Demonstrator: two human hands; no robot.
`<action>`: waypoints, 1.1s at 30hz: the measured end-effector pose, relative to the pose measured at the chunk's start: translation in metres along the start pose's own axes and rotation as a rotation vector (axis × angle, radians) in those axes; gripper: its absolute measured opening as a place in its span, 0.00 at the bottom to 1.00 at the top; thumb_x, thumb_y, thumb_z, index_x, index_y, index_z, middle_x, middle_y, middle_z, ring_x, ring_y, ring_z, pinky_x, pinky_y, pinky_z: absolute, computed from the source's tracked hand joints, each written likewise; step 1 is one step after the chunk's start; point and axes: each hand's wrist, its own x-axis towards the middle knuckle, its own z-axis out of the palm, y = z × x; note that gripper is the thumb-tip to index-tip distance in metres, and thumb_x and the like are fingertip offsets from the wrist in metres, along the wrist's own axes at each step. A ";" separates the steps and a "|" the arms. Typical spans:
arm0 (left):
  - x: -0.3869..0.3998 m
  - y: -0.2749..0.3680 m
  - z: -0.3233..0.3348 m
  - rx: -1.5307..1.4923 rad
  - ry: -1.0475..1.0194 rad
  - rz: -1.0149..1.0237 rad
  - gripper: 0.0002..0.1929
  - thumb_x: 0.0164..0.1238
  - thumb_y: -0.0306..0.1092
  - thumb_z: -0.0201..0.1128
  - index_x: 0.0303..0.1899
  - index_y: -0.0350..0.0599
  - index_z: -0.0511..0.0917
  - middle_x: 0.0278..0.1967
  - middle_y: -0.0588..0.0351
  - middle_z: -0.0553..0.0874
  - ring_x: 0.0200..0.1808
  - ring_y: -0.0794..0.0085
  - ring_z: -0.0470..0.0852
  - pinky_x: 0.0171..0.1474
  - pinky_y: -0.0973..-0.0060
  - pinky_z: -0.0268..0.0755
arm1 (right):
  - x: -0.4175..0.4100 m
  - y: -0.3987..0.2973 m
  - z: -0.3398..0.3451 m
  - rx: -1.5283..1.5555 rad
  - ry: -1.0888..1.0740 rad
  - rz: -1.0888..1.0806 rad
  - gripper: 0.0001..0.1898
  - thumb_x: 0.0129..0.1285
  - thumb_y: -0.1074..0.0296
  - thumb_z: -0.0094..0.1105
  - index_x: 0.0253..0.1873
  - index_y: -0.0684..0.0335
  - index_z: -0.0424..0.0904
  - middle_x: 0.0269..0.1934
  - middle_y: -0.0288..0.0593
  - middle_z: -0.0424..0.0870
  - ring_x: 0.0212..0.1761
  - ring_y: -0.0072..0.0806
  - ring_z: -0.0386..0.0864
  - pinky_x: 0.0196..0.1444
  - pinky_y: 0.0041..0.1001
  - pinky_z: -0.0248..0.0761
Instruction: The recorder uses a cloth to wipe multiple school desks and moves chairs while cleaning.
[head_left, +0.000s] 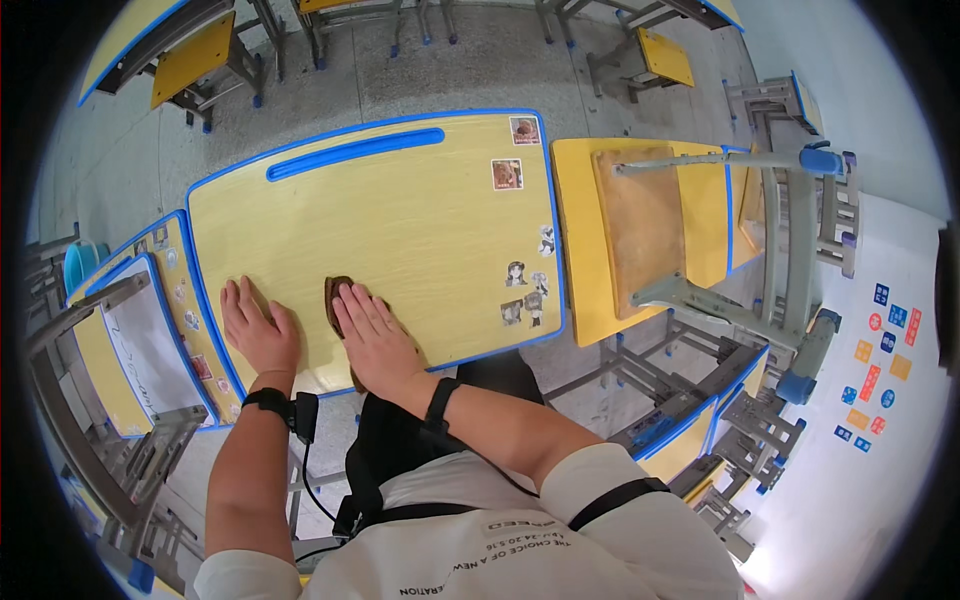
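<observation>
My right hand (381, 351) lies palm down on a folded dark brown cloth (331, 301), pressing it to the desktop near the front edge. Much of the cloth is hidden under the palm and fingers. To its left, my left hand (260, 328) rests on the surface with fingers spread and holds nothing. Both hands are on a pale yellow school desk (375, 217) with a blue rim. A blue pen groove (356, 154) runs along its far side. Photo stickers (507, 174) and black-and-white cartoon stickers (516, 274) are stuck along the right side.
On the right, an upturned stool (641, 225) sits on another yellow desk (581, 247), its metal legs sticking out sideways. At left, a stickered desk (180, 292) carries a white-topped piece with metal legs (150, 330). Several stools (196, 60) stand beyond on the floor.
</observation>
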 end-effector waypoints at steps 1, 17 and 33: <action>0.001 0.002 -0.001 0.002 0.000 0.003 0.30 0.74 0.37 0.58 0.76 0.43 0.69 0.77 0.41 0.70 0.80 0.46 0.64 0.79 0.49 0.54 | 0.000 -0.006 -0.002 0.035 0.017 0.015 0.32 0.74 0.69 0.46 0.79 0.76 0.59 0.82 0.61 0.59 0.87 0.49 0.54 0.86 0.45 0.48; -0.035 0.090 -0.061 -0.395 -0.322 0.372 0.34 0.72 0.34 0.61 0.76 0.33 0.66 0.79 0.32 0.63 0.81 0.35 0.58 0.82 0.44 0.50 | -0.097 0.239 -0.147 -0.148 0.392 0.471 0.24 0.76 0.75 0.45 0.73 0.73 0.69 0.78 0.60 0.67 0.82 0.54 0.62 0.84 0.45 0.55; -0.028 0.181 0.001 -0.379 -0.434 0.481 0.41 0.71 0.35 0.60 0.80 0.28 0.54 0.82 0.31 0.55 0.84 0.32 0.50 0.84 0.44 0.42 | -0.131 0.286 -0.141 -0.219 0.289 0.341 0.28 0.74 0.76 0.43 0.77 0.72 0.66 0.79 0.59 0.67 0.82 0.53 0.63 0.83 0.42 0.56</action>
